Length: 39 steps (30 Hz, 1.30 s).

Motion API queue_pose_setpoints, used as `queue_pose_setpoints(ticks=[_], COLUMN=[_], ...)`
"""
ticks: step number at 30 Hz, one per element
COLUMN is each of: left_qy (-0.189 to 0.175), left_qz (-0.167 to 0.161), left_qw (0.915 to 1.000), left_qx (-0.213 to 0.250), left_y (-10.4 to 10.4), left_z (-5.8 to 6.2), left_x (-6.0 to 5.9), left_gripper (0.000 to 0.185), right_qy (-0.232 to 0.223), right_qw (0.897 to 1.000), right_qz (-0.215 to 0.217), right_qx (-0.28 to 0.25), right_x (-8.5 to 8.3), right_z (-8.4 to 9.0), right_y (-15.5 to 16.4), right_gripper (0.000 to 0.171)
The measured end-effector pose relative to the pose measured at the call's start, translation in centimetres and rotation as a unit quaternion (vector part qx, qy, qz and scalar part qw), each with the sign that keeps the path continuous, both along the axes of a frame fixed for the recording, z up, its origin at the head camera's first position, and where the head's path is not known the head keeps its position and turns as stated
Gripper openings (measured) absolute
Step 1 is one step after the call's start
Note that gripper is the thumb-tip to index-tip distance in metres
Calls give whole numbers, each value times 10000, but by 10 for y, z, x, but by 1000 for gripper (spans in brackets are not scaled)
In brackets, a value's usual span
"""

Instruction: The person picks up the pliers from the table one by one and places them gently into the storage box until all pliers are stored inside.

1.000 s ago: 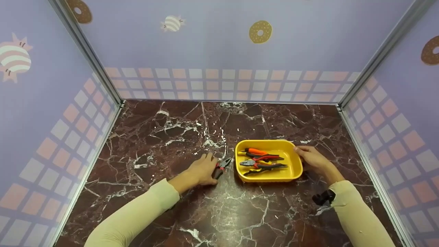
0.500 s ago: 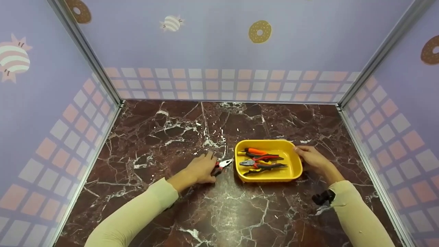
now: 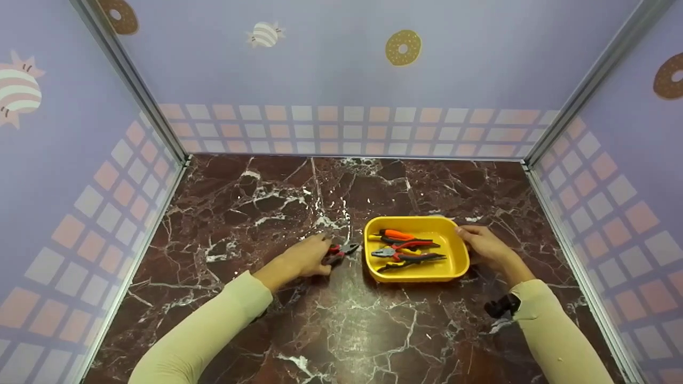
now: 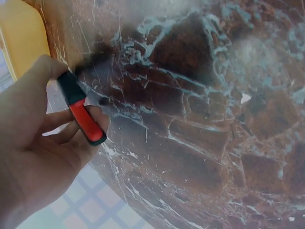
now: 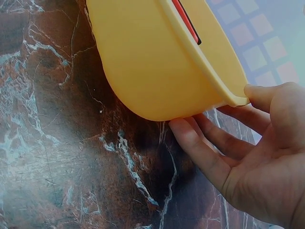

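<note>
My left hand (image 3: 303, 260) was curled around the red-and-black handles of a pair of pliers (image 3: 341, 250), which sat low over the marble table (image 3: 256, 202), just left of the yellow tray (image 3: 459, 261). The metal nose pointed right, toward the tray's left wall, close to it but not touching. From my left wrist, one handle (image 4: 82, 114) ran across my palm with my fingers (image 4: 97, 117) folded under it and my thumb on top.

My right hand (image 3: 483, 245) was at the tray's far right corner. My thumb sat on the rim and my relaxed fingers (image 5: 200, 152) lay against the outer wall, close to the table. Inside the tray lay three more tools: an orange-handled one (image 3: 397, 235) farthest, a red-handled one (image 3: 405, 247) in the middle, and a yellow-and-black one (image 3: 411, 260) nearest me.
</note>
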<state>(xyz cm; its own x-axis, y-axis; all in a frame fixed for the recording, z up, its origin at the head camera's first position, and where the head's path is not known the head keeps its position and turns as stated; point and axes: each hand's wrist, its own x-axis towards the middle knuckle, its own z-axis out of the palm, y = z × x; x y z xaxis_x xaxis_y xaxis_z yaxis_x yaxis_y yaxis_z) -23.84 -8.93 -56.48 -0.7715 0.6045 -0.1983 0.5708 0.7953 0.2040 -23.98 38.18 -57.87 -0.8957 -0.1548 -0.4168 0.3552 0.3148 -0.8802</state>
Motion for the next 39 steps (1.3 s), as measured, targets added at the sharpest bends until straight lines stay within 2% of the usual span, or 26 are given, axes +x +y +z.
queue_pose_setpoints(ticks=[6,13,24,32,39], left_qy=[98,273,376,485,524], left_qz=[-85,-89,-147,-101,-206], left_qw=[9999,9996,9987,9979,9968], left_qx=[98,-5,319,420,568], left_y=[-4,-7,-10,-13,-13], left_z=[1,4,14,23,31], left_x=[-2,-4,-11,-13,-17], left_gripper=[42,47,58,60,60], right_qy=[-22,3,-45,-27,-49], right_qw=[10000,9999,9998,9999,10000], right_qz=[-26,11,57,58,60], right_qx=[-56,-169,-167,-80,-33], right_x=[0,-1,0,0,-1], right_z=[-2,-2,-1,0,-1], right_y=[0,0,1,0,0], right_gripper=[60,59,58,60,62])
